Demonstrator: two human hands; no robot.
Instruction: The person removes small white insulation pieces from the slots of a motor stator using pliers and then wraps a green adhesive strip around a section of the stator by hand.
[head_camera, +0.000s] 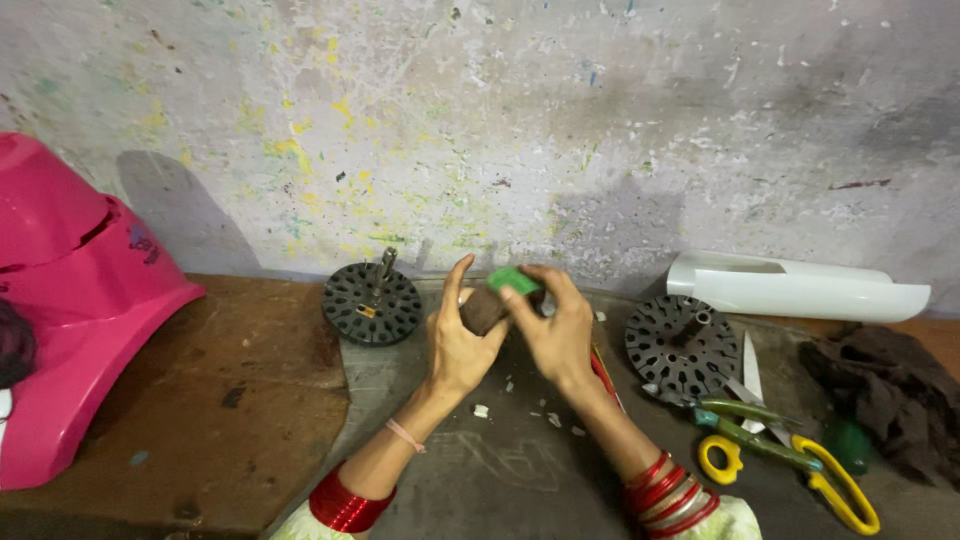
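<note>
Brown lump of putty-like material (483, 310) with a small green plastic piece (514, 280) on top is held above the surface (500, 470), between both hands. Left hand (458, 345) fingers grasp the lump; right hand (558, 330) fingers pinch the green piece. Two black slotted metal discs wait untouched at 9 o'clock (372, 303) and 3 o'clock (680, 348).

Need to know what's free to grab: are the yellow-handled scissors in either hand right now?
No. The scissors lie on the table right of the right hand, which with the left hand grips a brown lump and a green piece.
</note>
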